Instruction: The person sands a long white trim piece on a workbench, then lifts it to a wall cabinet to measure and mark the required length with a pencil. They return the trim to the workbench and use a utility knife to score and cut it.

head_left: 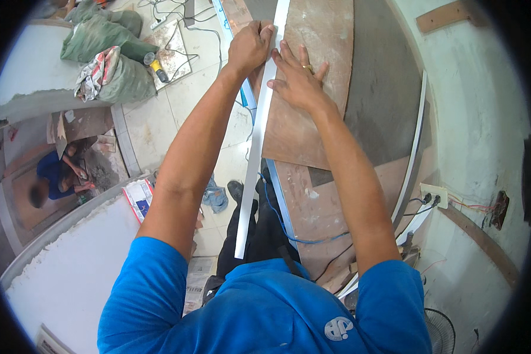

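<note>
A long, narrow white strip (255, 153) runs from the top of the view down toward my waist. Its near end hangs past the edge of the work surface, over my legs. My left hand (251, 48) grips the strip's left side near the far end, fingers curled. Part of that grip is hidden from this angle. My right hand (302, 81) rests spread on a brown sheet (321, 35), its thumb and fingertips against the strip's right side. The sheet lies under the strip, on a wide work surface (298, 200) with a pale blue edge.
A blue cable (318, 241) crosses the surface near me, leading toward a wall socket (433, 196). Green sacks (100, 44) and a yellow-and-black power tool (157, 68) lie on the tiled floor at left. Another person (59, 174) works lower left. A fan (439, 330) stands lower right.
</note>
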Demonstrator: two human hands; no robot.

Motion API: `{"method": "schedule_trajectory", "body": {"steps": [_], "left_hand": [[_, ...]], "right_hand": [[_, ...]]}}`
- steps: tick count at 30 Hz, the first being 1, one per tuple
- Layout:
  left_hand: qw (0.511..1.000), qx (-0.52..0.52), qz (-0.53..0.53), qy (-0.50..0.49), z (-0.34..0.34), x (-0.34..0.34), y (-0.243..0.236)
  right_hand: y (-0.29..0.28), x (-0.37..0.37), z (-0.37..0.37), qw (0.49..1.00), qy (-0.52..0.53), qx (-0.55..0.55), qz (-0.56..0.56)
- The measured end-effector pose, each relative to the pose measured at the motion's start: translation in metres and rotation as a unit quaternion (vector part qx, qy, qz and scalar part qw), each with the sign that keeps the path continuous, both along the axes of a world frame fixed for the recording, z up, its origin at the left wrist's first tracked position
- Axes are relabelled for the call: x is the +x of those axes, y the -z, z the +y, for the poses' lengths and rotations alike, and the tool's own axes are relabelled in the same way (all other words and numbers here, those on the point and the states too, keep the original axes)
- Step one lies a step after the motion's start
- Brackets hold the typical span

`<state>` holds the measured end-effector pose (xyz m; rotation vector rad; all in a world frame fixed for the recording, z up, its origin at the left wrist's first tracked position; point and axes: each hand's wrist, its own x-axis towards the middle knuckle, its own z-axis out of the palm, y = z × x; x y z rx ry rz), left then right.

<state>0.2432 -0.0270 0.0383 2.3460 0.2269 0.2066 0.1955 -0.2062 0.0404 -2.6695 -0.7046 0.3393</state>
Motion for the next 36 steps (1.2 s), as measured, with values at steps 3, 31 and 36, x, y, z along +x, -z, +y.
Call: {"method": "schedule_trajectory", "body": {"steps": [3, 31, 36], "left_hand": [[1.0, 0.003, 0.004, -0.013, 0.0, -0.011, 0.003], [0.999, -0.037, -0.003, 0.012, -0.01, -0.149, -0.004], [0.999, -0.027, 0.038, 0.001, 0.001, -0.067, -0.015]], "right_hand": [[-0.008, -0.003, 0.008, 1.0, 0.009, -0.01, -0.002], [-0.011, -0.009, 0.009, 0.998, 0.022, -0.058, -0.016], [-0.002, -0.007, 0.014, 0.999, 0.012, -0.039, -0.036]]}}
